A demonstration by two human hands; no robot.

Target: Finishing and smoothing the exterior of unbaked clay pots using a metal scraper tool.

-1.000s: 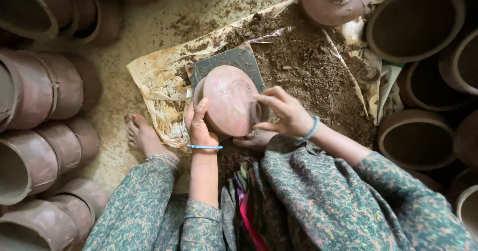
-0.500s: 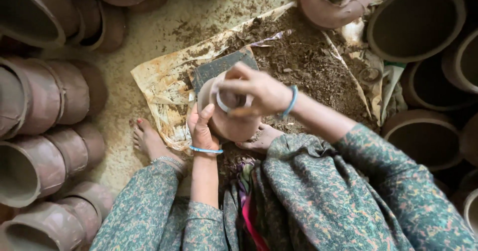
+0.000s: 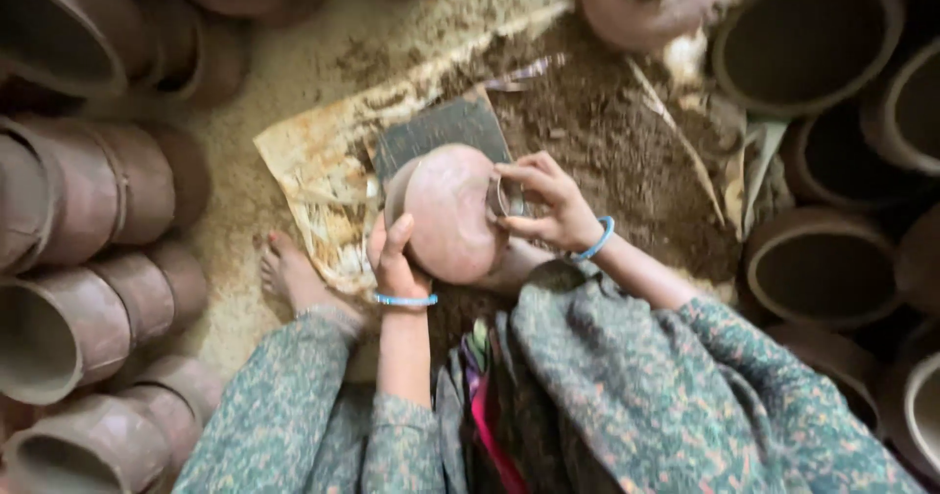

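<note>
Both hands (image 3: 397,259) grip clay pot (image 3: 450,210).

Two hands (image 3: 397,259) – one round pot (image 3: 450,210)

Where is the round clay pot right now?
In the head view, the clay pot sits at centre, held between the left hand and right hand, over the dark slab.

Sandy, straw-flecked earthen floor (image 3: 294,63), with a patch of dark loose soil (image 3: 607,132) at the middle and a torn tan sheet (image 3: 313,161) spread flat over it. Crowded on the left by stacked brown clay pots (image 3: 88,190) lying on their sides, and on the right by open-mouthed pots (image 3: 803,34) in shadow. Soft, even light, no wall or window in sight
</note>
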